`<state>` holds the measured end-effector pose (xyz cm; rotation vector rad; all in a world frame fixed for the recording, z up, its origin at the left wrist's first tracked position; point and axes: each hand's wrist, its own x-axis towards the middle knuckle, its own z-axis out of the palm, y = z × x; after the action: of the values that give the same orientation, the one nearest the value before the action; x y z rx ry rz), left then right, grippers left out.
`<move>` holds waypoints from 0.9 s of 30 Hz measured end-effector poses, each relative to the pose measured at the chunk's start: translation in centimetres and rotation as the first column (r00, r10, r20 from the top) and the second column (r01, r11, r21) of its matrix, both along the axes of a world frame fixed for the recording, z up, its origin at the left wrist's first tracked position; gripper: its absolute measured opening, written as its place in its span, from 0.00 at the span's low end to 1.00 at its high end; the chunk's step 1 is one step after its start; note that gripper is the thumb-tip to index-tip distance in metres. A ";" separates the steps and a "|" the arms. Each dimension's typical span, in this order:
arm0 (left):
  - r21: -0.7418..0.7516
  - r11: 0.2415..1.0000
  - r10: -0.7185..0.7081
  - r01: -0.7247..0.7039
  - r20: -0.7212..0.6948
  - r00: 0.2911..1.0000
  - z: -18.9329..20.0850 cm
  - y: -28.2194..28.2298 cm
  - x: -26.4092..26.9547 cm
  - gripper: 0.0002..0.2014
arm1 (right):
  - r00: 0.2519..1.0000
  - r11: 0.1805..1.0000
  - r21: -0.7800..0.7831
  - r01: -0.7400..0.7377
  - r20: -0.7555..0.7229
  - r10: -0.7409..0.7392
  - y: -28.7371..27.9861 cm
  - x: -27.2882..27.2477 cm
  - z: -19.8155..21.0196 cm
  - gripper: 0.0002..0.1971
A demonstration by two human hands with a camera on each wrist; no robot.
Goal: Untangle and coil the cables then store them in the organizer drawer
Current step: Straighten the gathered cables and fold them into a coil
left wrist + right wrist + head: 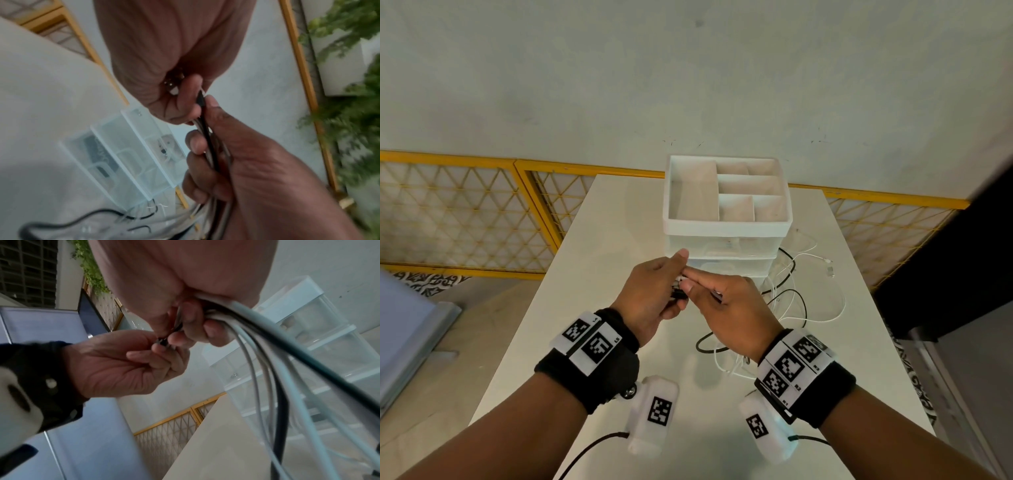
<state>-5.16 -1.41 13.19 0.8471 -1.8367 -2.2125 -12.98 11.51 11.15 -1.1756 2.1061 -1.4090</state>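
I judged the job barely begun: my left hand (654,294) and right hand (726,308) both pinched the cables (796,301), whose tangle trailed over the worktop (592,308) beside the organizer (726,226), nothing coiled.

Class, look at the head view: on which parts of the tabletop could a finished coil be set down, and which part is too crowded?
The table is bare left of the organizer, down to the left hand. Its near edge between the two wrists also shows bare surface. The crowded part is right of the organizer and under the right hand, where the cables sprawl in loose loops.
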 end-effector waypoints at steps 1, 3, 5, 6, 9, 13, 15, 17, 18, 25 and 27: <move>0.038 0.999 0.023 -0.023 0.000 1.000 0.1 0.0 -0.1 0.19 | 1.000 1.000 -0.012 0.028 0.004 -0.028 -0.1 0.1 0.0 0.15; 0.071 0.997 -0.025 0.024 0.015 1.000 0.3 0.0 -0.3 0.15 | 0.998 0.998 -0.047 0.052 -0.016 -0.053 -0.1 0.1 0.1 0.14; 0.047 0.992 -0.118 0.116 0.047 0.992 0.5 -0.2 -0.2 0.16 | 0.998 0.998 -0.063 0.025 -0.057 -0.029 -0.1 0.2 -0.2 0.13; 0.036 0.989 -0.144 0.142 0.051 0.988 0.5 -0.3 -0.1 0.16 | 0.997 0.998 -0.059 0.011 -0.079 -0.016 -0.1 0.3 -0.4 0.13; 0.020 0.996 -0.082 0.081 0.047 0.996 0.6 -0.2 -0.3 0.15 | 0.998 0.999 -0.041 -0.006 -0.061 0.004 0.0 0.3 -0.1 0.12; 0.018 0.997 0.074 -0.075 0.036 0.997 0.7 -0.3 -0.5 0.14 | 0.998 1.000 -0.022 0.010 0.061 -0.009 0.5 -0.4 0.0 0.18; 0.013 0.992 0.125 -0.125 0.028 0.992 0.8 -0.6 -0.3 0.10 | 0.995 0.999 0.029 0.039 0.095 -0.042 0.8 -1.0 0.0 0.18; 0.005 0.986 0.166 -0.166 0.017 0.986 0.9 -1.3 0.1 0.09 | 0.995 0.997 0.075 0.033 0.092 -0.040 1.3 -1.7 0.1 0.12; 0.004 0.983 0.182 -0.182 0.010 0.983 0.8 -1.9 0.3 0.09 | 0.996 0.995 0.090 0.029 0.077 -0.036 1.6 -2.1 0.4 0.10; 0.079 0.996 0.029 -0.039 0.124 0.992 -0.5 -4.1 2.9 0.10 | 0.997 0.985 0.152 0.079 -0.018 -0.077 3.4 -5.1 2.4 0.09; 0.031 0.996 -0.087 0.082 0.231 0.969 -0.9 -4.1 3.3 0.19 | 0.999 0.987 0.156 0.032 -0.013 -0.031 3.1 -4.5 3.7 0.08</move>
<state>-1.81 -5.54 12.25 1.0928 -1.9888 -2.2709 -17.53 14.57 14.88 -1.0957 2.2065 -1.2281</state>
